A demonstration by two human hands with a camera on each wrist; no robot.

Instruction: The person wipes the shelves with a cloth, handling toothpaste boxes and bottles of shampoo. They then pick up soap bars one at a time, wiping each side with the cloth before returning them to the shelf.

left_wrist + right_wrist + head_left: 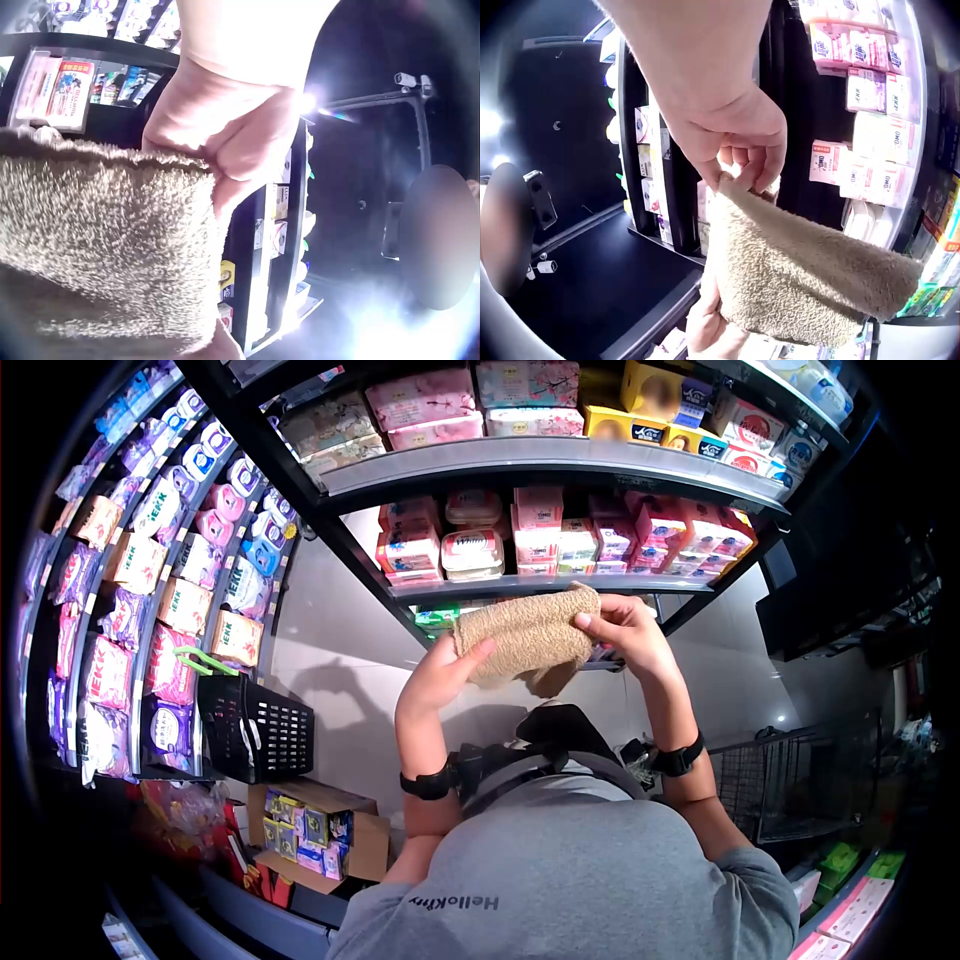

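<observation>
A folded tan terry towel [525, 628] is stretched between both hands in front of the lower shelves. My left hand [438, 672] holds its left end, the thumb lying over the cloth and the fingers hidden behind it. At the other end my right hand [632, 637] pinches the upper corner between thumb and fingers. The right wrist view shows that hand [739, 139] with curled fingertips at the towel's [787, 277] edge, and a loose flap hanging toward the right. In the left wrist view, the fuzzy pile of the towel [112, 240] fills the lower left.
Boxed soaps [660, 530] and tissue packs [425, 405] line the black shelf unit ahead. To the left stand racks of detergent bags [185, 605], with a black basket [258, 725] by them. An open carton [365, 850] of small boxes sits behind it. A wire cage [800, 780] is at right.
</observation>
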